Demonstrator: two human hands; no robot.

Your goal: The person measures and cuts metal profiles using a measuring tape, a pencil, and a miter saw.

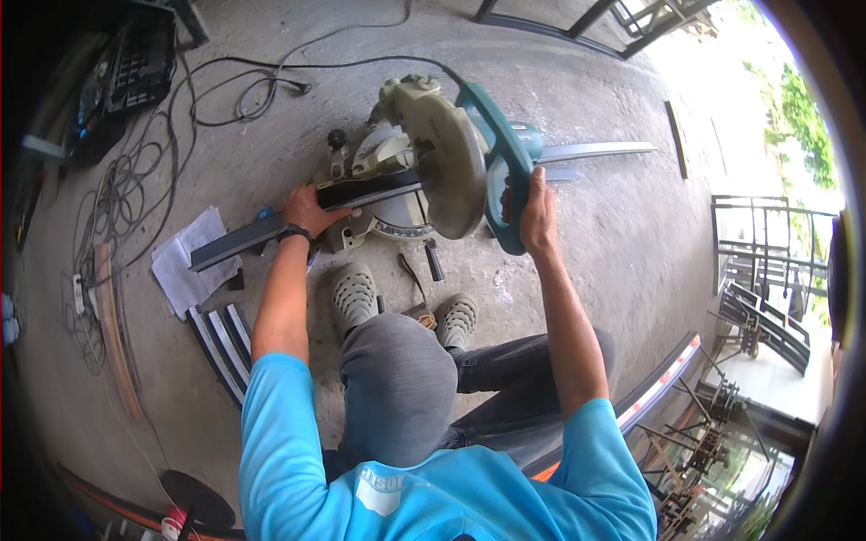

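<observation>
A miter saw (446, 167) with a green motor housing and handle stands on the concrete floor before me. My right hand (538, 215) is wrapped round its D-shaped handle (511, 180). A long dark metal profile (239, 245) lies across the saw base, its middle hidden behind the blade guard. Left of the guard, my left hand (311, 213) presses on this profile, fingers over it and thumb pointing toward the blade. A pale strip (604, 150) sticks out beyond the saw on the right.
White paper sheets (194, 255) and several cut profiles (221, 347) lie at left. Tangled cables (135, 198) spread near an open black toolbox (142, 59). A tape measure (424, 319) rests between my shoes. Metal frames (767, 243) stand at right.
</observation>
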